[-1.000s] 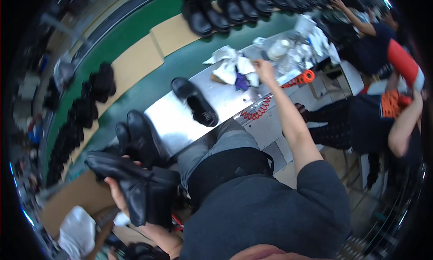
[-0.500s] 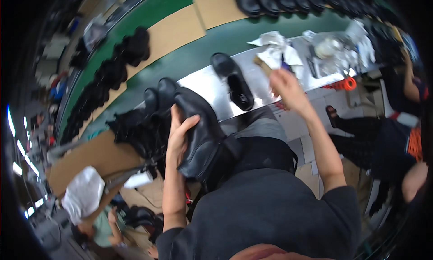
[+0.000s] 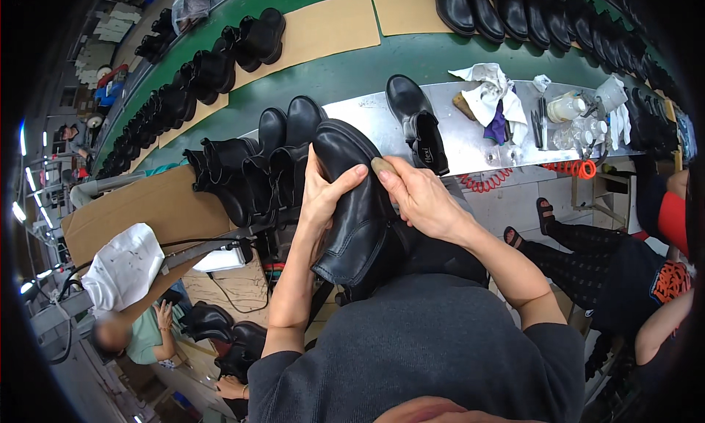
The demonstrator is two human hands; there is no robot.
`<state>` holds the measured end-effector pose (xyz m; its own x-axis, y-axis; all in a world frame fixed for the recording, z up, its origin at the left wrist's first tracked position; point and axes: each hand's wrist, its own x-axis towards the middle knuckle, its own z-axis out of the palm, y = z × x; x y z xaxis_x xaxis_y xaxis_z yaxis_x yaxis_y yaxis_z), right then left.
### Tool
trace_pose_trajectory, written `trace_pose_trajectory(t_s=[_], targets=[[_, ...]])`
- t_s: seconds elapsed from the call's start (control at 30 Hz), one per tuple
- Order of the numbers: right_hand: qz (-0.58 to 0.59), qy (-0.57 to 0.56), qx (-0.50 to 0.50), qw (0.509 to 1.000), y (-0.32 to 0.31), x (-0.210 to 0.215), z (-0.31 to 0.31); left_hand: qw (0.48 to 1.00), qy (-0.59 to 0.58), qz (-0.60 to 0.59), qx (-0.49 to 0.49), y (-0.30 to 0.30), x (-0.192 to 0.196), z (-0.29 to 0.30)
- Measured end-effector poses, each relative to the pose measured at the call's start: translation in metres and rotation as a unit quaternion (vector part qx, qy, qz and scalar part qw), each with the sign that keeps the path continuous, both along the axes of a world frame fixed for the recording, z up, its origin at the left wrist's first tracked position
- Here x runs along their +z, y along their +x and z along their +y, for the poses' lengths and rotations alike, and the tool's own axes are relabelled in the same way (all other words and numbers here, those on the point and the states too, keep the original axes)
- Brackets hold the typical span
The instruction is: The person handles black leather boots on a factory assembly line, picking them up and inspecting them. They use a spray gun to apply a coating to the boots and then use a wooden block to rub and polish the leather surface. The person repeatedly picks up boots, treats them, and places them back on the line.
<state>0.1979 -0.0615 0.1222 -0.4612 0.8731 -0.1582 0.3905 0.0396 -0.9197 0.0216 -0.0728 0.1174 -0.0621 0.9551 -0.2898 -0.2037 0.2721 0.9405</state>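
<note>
Single head-worn fisheye view, looking steeply down from above wearer's own chest and lap. Near: left hand [image 3: 323, 192] and right hand [image 3: 422, 199] at frame centre, on black leather ankle boot [image 3: 356, 203]. Farther, toward top: long metal worktop [image 3: 470, 140], facing its near edge (straight lines bend near rim). No second view, so no overlap.

A long green conveyor belt [image 3: 323, 78] curves across the upper part of the view, carrying flat brown cardboard sheets [image 3: 323, 26] and rows of black boots. In front of it runs a grey metal tabletop [image 3: 470, 140]. Below the tabletop's edge lies a pale tiled floor [image 3: 514, 203]. At the far left, bright strip lights [image 3: 22, 140] glow in a dim hall.
</note>
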Motion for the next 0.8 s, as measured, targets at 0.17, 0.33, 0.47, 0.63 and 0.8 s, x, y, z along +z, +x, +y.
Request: trace_pose_trajectory(t_s=[0.17, 0.33, 0.47, 0.63, 0.8], targets=[[-0.047, 0.085, -0.020, 0.995, -0.003, 0.019, 0.003, 0.998, 0.041, 0.051, 0.019, 0.013, 0.010, -0.006], [-0.048, 0.097, 0.019, 0.994, -0.001, 0.006, 0.007, 0.998, 0.056, 0.029, 0.031, 0.010, -0.001, -0.009], [-0.035, 0.137, 0.015, 0.990, 0.002, -0.001, 0.006, 0.999, 0.032, 0.026, 0.032, 0.015, 0.005, -0.009], [-0.110, 0.133, 0.114, 0.978, 0.013, 0.004, 0.020, 0.999, 0.020, 0.017, 0.035, 0.020, 0.006, -0.013], [-0.057, 0.083, 0.086, 0.991, 0.010, -0.017, 0.015, 0.999, -0.011, 0.003, 0.045, 0.016, -0.004, -0.013]])
